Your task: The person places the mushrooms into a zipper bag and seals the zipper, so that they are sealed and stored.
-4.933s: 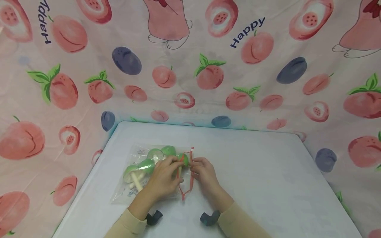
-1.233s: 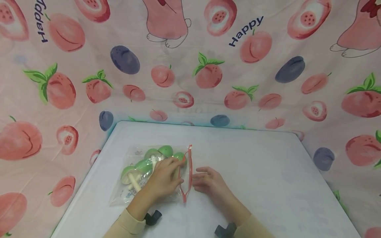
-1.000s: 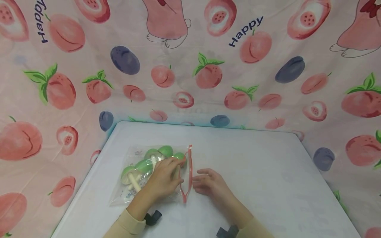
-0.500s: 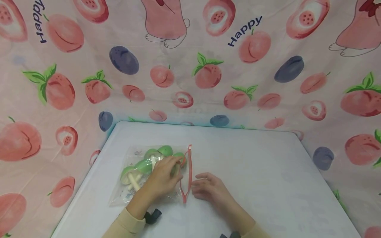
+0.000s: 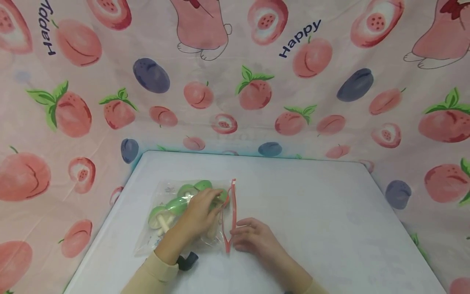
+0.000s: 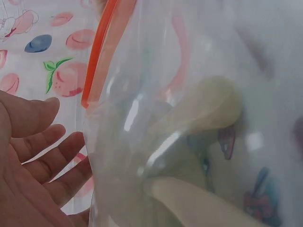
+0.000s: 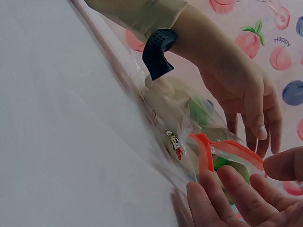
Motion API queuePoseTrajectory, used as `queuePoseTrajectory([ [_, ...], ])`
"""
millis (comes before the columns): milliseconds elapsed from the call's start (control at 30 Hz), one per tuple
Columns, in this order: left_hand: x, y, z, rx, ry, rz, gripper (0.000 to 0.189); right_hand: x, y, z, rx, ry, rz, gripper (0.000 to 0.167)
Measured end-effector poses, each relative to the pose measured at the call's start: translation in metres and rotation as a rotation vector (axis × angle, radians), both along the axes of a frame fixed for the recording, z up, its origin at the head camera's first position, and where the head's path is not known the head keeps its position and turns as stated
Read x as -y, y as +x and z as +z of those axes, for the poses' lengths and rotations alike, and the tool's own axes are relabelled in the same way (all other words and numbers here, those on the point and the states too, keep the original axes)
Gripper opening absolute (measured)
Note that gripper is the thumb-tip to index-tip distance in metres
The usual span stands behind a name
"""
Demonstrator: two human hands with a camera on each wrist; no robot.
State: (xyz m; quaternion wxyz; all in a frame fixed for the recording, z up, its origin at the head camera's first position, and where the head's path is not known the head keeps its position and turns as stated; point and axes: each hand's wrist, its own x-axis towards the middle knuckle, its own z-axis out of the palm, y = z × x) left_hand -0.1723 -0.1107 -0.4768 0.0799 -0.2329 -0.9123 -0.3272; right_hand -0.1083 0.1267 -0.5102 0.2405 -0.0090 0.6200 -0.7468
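A clear zip bag (image 5: 147,241) with a red zip edge (image 5: 234,204) lies on the left half of the table, its mouth spread to the right. Inside are several mushrooms (image 5: 159,216) with green caps and cream stems. My left hand (image 5: 198,212) hovers over the bag near its mouth, fingers relaxed and apart; the left wrist view shows nothing in its palm. Beside the near part of the zip edge is my right hand (image 5: 257,241), fingers fairly straight and thumb apart, with fingertips right at the red strip (image 7: 206,153) in the right wrist view.
The white table (image 5: 312,212) reaches back to a pink fruit-print cloth (image 5: 235,81) hung behind and on both sides. A black wrist mount (image 5: 188,261) sits at the left sleeve, close above the table.
My right hand has let go of the far part of the red zip edge and shifted toward its near end. My left hand has drawn slightly back and left from the bag's mouth.
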Motion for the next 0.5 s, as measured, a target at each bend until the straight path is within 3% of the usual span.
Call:
queuePoseTrajectory([
  [167,0.000,-0.005,0.008,0.034,0.000,0.008,0.047,0.003,0.001,-0.002,-0.041,0.017,0.027,0.050],
  [367,0.001,-0.015,0.016,0.096,0.013,0.007,0.048,0.006,0.001,-0.006,-0.164,0.057,0.074,0.051],
  [500,0.000,-0.024,0.019,0.146,0.035,0.014,0.046,0.010,0.004,-0.003,-0.213,0.134,0.076,0.050],
])
